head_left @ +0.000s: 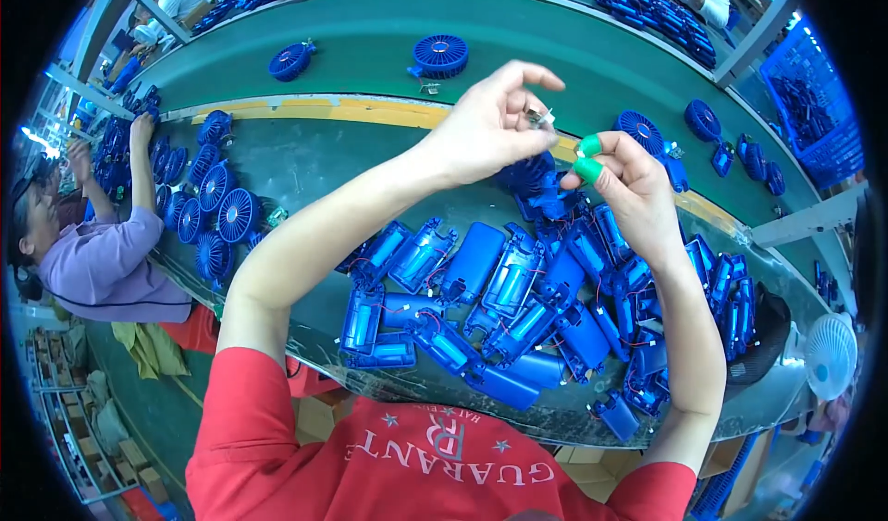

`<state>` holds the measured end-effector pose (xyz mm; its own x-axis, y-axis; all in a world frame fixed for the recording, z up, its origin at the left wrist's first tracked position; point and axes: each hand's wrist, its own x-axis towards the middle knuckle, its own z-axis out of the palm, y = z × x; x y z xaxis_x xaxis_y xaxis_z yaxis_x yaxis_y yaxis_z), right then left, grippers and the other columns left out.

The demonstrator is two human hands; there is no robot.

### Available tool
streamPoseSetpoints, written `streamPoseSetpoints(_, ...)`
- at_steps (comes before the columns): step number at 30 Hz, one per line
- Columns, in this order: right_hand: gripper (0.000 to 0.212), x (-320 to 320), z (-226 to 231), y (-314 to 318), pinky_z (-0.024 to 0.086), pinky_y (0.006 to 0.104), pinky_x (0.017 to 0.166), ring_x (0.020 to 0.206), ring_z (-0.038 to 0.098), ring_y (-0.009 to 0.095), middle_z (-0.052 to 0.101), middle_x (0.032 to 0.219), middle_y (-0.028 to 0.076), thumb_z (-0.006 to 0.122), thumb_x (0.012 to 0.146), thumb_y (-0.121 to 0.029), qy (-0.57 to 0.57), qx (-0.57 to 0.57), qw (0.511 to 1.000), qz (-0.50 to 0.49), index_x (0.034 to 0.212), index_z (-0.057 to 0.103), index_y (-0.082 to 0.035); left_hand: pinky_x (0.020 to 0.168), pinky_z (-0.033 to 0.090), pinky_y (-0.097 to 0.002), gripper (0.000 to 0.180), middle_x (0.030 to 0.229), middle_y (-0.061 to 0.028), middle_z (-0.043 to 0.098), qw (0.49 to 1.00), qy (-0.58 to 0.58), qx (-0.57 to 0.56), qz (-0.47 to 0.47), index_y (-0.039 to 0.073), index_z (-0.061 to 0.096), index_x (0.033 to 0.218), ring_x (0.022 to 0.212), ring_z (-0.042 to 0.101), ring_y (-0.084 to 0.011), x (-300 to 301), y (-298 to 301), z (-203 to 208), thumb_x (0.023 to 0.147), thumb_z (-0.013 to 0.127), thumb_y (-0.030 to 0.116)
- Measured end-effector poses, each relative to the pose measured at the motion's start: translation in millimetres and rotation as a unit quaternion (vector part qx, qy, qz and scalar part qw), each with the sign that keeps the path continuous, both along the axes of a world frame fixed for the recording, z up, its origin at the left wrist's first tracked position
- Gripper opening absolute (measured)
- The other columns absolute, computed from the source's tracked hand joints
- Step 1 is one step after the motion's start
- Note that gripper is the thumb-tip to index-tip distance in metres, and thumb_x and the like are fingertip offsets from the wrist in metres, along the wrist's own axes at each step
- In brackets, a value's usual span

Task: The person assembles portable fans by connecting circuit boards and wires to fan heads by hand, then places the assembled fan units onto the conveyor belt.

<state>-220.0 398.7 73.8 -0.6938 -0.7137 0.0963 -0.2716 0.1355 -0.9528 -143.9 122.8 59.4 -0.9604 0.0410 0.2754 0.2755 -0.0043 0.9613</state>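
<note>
My left hand is raised over the bench, its thumb and a fingertip closed on a small circuit board with a pale, shiny part. Facing it, my right hand wears green finger covers on the thumb and forefinger, pinched together. A tiny white bit shows between those tips, too small to name. Just below both hands sits a blue fan head, partly covered by my left hand. Nearer me lies a heap of blue fan-handle housings, several holding blue cylindrical batteries with thin red wires.
Beyond a yellow edge strip runs a green conveyor belt with blue fans on it. More fan heads stand at the left, near a co-worker in a purple top. At right are a white fan and blue crate.
</note>
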Motion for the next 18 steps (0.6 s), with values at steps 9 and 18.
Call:
streamPoseSetpoints(9,0.028,1,0,-8,0.06,0.0266,0.092,0.098,0.074,0.007,0.083,0.105,0.0,0.077,0.128,-0.026,-0.068,-0.031,0.997,-0.002,0.137,0.086,-0.001,0.106,0.071,-0.0343,0.037,0.132,-0.0123,0.087,0.971,-0.126,0.174,-0.106,-0.003,0.078,0.158,0.112,0.085,-0.0174,22,-17,-7,0.124,0.079,0.011)
streamPoseSetpoints(18,0.028,2,-3,-14,0.054,0.026,0.087,0.092,0.066,0.005,0.079,0.099,-0.002,0.076,0.129,-0.029,-0.118,-0.033,0.992,-0.003,0.132,0.087,-0.004,0.104,0.071,-0.0338,0.033,0.132,-0.0124,0.089,0.978,-0.105,0.152,-0.093,-0.001,0.082,0.152,0.111,0.086,-0.0178,17,-3,-13,0.122,0.083,0.012)
